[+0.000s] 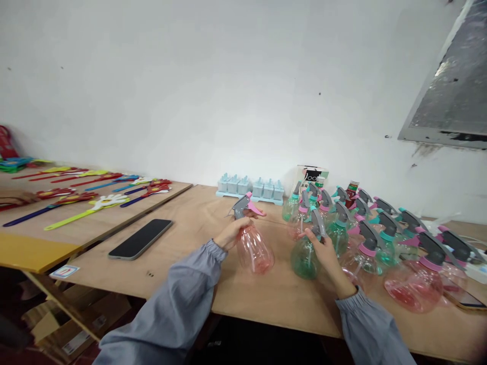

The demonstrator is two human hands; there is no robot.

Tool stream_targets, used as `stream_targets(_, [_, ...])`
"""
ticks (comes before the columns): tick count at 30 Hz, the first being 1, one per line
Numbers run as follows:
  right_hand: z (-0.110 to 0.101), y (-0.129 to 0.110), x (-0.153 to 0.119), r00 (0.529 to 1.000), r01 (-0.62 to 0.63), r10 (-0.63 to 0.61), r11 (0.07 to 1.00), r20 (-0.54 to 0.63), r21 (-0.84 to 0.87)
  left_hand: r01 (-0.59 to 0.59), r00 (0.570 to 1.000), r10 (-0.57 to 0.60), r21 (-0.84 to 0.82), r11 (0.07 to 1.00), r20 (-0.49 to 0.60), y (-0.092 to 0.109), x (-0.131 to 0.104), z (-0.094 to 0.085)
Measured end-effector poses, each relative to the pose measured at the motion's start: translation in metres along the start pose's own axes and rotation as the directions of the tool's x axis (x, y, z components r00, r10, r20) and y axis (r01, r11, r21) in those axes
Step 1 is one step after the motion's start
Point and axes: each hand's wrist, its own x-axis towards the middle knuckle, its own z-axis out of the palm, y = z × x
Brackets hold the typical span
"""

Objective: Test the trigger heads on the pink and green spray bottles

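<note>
In the middle of the head view, my left hand [233, 233] is closed round the neck of a pink spray bottle [255, 252]. Its grey and pink trigger head points right, and the bottle tilts a little. To the right, my right hand [321, 247] has its fingers on the grey trigger head of a green spray bottle [304, 259] standing on the table. Behind and beside that hand stand several more pink and green spray bottles, among them a large pink spray bottle [414, 286] near the front. Part of my right hand's grip is hidden behind the trigger head.
Pale blue popsicle molds [249, 194] stand by the wall. A phone [140, 239] lies left on the wooden table [190, 274]. Several plastic hand clappers [108, 202] cover the left table. A printed box [310, 176] and a second phone [466, 298] are at the right.
</note>
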Motion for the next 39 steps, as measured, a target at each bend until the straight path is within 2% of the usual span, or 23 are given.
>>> stream_targets(4, [-0.001, -0.002, -0.001, 0.999, -0.032, 0.032, 0.999, 0.004, -0.006, 0.008, 0.997, -0.01, -0.027, 1.0, -0.075, -0.003, 0.001, -0.003])
stream_targets(7, [-0.001, -0.003, -0.001, 1.0, -0.03, 0.03, 1.0, 0.007, 0.003, 0.026, 0.999, -0.026, 0.029, 0.999, -0.025, -0.003, 0.001, -0.003])
stream_targets(9, [-0.001, -0.003, -0.001, 1.0, -0.017, 0.017, 1.0, 0.007, 0.012, -0.002, 1.0, 0.002, 0.061, 0.998, -0.001, -0.002, 0.001, -0.003])
stream_targets(14, [0.0, -0.002, -0.001, 1.0, -0.002, 0.002, 1.0, -0.004, 0.015, -0.047, 0.997, 0.053, 0.097, 0.994, -0.061, -0.001, 0.001, -0.005])
stream_targets(19, [0.0, -0.001, -0.001, 1.0, 0.002, -0.002, 1.0, -0.002, 0.026, -0.188, 0.977, 0.21, 0.354, 0.916, -0.023, 0.004, 0.005, -0.014])
stream_targets(23, [0.001, 0.002, -0.003, 0.997, 0.063, -0.061, 0.997, -0.051, 0.033, -0.218, 0.943, 0.319, 0.554, 0.803, -0.092, 0.003, 0.017, -0.033])
stream_targets(27, [0.003, 0.005, -0.007, 0.981, 0.119, -0.109, 0.991, -0.162, 0.053, -0.141, 0.923, 0.342, 0.674, 0.725, -0.175, -0.003, 0.031, -0.063])
stream_targets(30, [0.003, 0.005, -0.011, 0.978, 0.139, -0.124, 0.987, -0.165, 0.078, -0.065, 0.899, 0.356, 0.728, 0.682, -0.254, -0.005, 0.035, -0.079])
stream_targets(32, [0.002, 0.004, -0.012, 0.983, 0.137, -0.126, 0.988, -0.134, 0.077, -0.077, 0.893, 0.381, 0.752, 0.654, -0.24, -0.004, 0.033, -0.084])
stream_targets(35, [-0.001, 0.003, -0.013, 0.991, 0.102, -0.095, 0.992, -0.092, 0.073, -0.16, 0.89, 0.43, 0.776, 0.61, -0.154, -0.003, 0.022, -0.088])
stream_targets(39, [-0.003, 0.01, -0.013, 0.998, 0.042, -0.039, 0.998, -0.053, 0.056, -0.119, 0.931, 0.344, 0.787, 0.605, -0.124, -0.011, 0.001, -0.101])
